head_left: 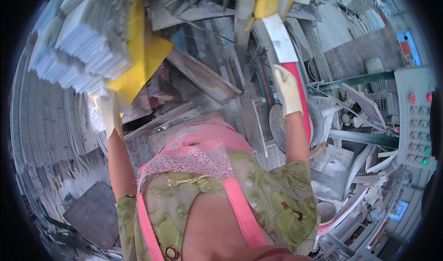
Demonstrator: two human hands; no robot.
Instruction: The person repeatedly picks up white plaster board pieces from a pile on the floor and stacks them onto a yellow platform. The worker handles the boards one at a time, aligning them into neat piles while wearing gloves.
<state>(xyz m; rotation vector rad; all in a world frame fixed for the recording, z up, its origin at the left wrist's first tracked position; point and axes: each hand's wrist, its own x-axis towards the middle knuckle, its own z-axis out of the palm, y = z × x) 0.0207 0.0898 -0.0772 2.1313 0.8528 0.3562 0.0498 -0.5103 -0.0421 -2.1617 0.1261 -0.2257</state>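
My left hand (110, 109), in a pale cream glove, reaches up to the lower end of a tall stack of thin white slabs (87, 44). Its fingers blur into the pale material there, so their pose is unclear. A yellow sheet (143, 69) hangs beside the stack, close to that hand. On the right, my right hand (287, 90) wears a similar glove, its fingers curled together. It rests beside a red belt (301, 105), just below the near end of a long white strip (280, 39). Whatever lies inside the curled fingers is hidden.
A control panel (417, 118) with rows of buttons stands at the far right. Green bars (364, 138) cross the machine there. A round grey wheel (278, 124) sits by my right wrist. Worn boards (203, 76) lean in the middle. More yellow sheeting (267, 0) hangs at the top.
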